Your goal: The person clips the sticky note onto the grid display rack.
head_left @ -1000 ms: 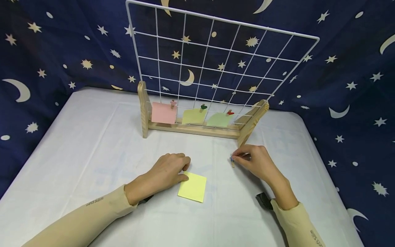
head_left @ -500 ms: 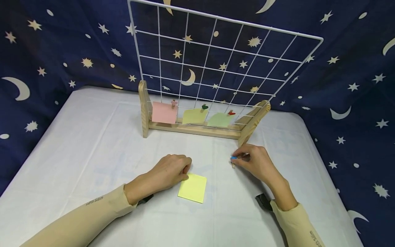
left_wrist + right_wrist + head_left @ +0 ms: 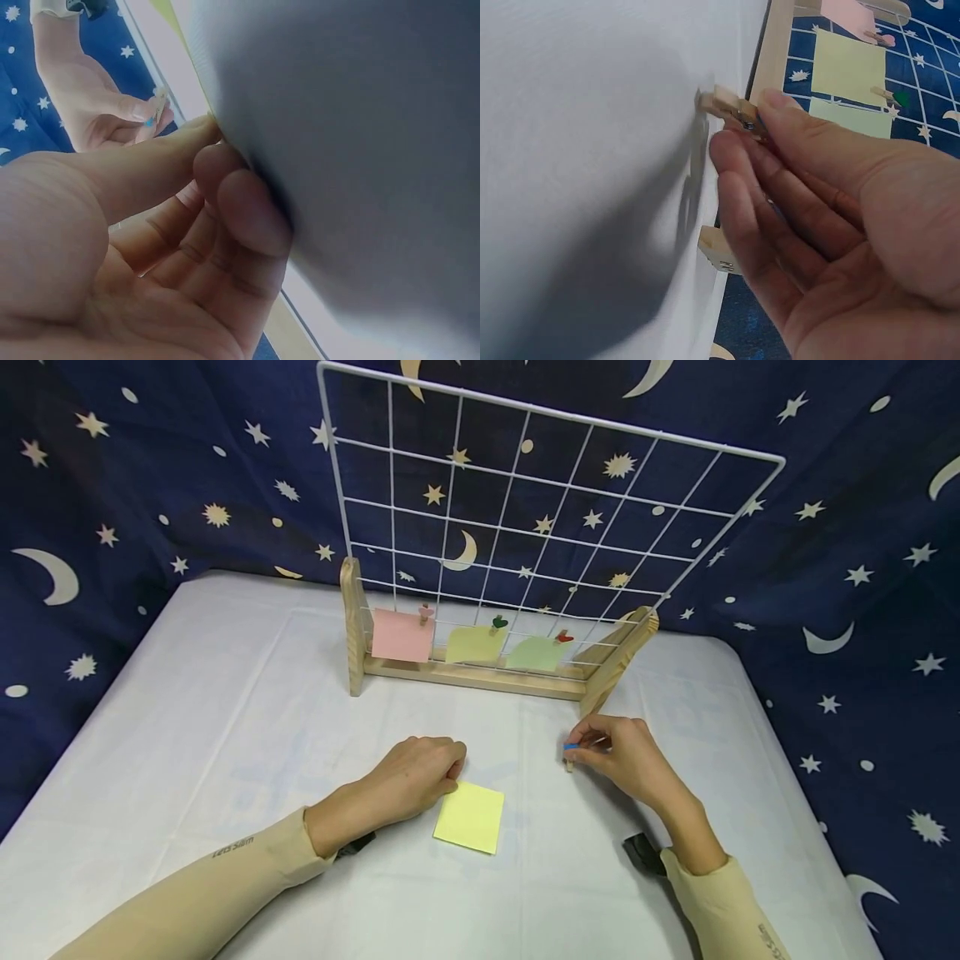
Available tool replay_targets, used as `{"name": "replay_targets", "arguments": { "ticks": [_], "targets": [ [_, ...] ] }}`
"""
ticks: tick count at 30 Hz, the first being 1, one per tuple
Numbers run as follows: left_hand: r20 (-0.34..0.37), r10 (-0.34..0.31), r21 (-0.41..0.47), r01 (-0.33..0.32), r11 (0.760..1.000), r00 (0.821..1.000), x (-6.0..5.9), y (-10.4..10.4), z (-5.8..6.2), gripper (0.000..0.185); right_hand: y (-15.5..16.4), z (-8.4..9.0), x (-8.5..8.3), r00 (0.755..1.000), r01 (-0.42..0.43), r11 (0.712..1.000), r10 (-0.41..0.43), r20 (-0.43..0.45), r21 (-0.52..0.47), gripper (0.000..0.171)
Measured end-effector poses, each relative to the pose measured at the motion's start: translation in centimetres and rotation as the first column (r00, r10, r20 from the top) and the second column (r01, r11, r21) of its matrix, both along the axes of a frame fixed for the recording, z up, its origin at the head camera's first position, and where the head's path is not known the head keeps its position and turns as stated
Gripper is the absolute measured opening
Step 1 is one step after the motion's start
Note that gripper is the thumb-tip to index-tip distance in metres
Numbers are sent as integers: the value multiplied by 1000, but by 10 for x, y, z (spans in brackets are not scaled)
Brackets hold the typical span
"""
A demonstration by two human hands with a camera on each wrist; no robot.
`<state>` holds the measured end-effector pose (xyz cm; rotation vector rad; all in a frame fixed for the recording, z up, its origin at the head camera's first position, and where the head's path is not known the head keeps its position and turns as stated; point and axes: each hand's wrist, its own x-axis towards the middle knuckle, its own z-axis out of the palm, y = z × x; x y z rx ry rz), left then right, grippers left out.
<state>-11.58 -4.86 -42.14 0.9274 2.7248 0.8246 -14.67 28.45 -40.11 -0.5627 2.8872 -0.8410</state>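
My right hand (image 3: pixel 628 758) pinches a small wooden clothespin (image 3: pixel 569 766) between thumb and fingertips, low over the white table. The clothespin carries a blue ornament, partly covered by the fingers. In the right wrist view the wooden jaws of the clothespin (image 3: pixel 731 105) point away from the fingertips. At the upper left corner of a yellow sticky note (image 3: pixel 471 818), my left hand (image 3: pixel 412 777) pinches the paper with thumb and curled fingers; the note lies on the table. Whether it is one sheet or several is hard to see.
Behind the hands stands a white wire grid (image 3: pixel 517 477) in a wooden base (image 3: pixel 472 677). Clipped low on it hang a pink note (image 3: pixel 402 637), a yellow note (image 3: pixel 474 645) and a green note (image 3: pixel 536 654). A dark starry cloth (image 3: pixel 187 468) surrounds the table (image 3: pixel 300 718).
The left thumb has drawn back to the note's corner and come together with the fingers. The right hand has turned the clothespin slightly, and its blue ornament shows more.
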Motion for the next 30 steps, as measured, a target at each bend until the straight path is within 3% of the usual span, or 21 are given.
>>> {"name": "replay_targets", "arguments": {
  "ticks": [5, 14, 22, 30],
  "targets": [
    [-2, -1, 9, 1, 1000, 1000, 0, 0, 1, 31, -1, 3, 0, 1000, 15, 999, -15, -6, -51, 19],
    [-1, -5, 20, 5, 1000, 1000, -1, 1, 2, 32, -1, 3, 1, 987, 39, 991, -59, -151, -129, 25],
    [-10, -7, 27, 7, 1000, 1000, -1, 1, -1, 30, -2, 4, 2, 986, 52, 989, -73, -152, -138, 23],
    [-77, 8, 74, -3, 997, 997, -5, 0, 1, 28, -2, 6, 1, 981, 49, 984, -80, -178, -171, 23]
  ]
}}
